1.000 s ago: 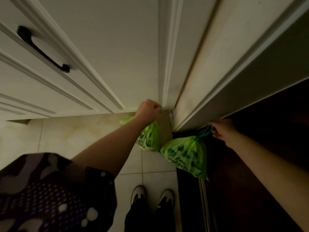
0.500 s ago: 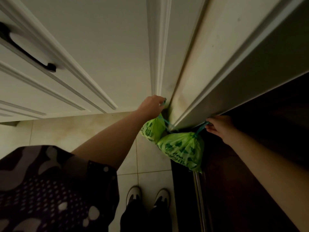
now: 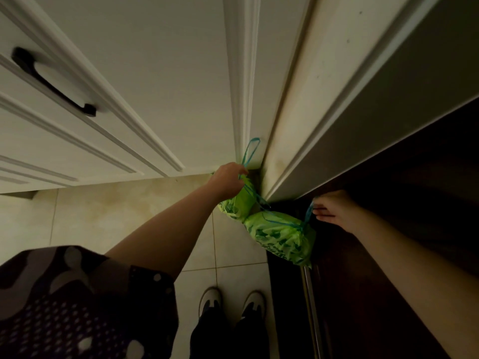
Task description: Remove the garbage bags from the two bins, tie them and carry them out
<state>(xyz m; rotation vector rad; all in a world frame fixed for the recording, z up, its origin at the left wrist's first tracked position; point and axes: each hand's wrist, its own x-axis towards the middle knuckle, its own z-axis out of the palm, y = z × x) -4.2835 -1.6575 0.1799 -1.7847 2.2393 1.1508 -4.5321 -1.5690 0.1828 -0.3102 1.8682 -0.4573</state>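
Note:
Two tied green garbage bags with blue drawstrings hang side by side, touching. My left hand [image 3: 229,181] grips the top of the left bag [image 3: 237,204], and a blue drawstring loop [image 3: 250,151] sticks up past my fingers against the white door frame. My right hand [image 3: 334,208] pinches the blue string of the right bag [image 3: 282,237], which hangs lower, over the dark wooden threshold. The two bins are out of view.
A white panelled door [image 3: 129,73] with a black handle [image 3: 51,81] fills the upper left. A white door frame [image 3: 324,99] slants at the right. Beige floor tiles [image 3: 116,216] lie below, with my two shoes [image 3: 232,303]. Dark wood [image 3: 388,307] is on the right.
My left hand with its bag has moved right, up to the door frame corner, so the two bags now touch. A blue drawstring loop has come up above my left hand.

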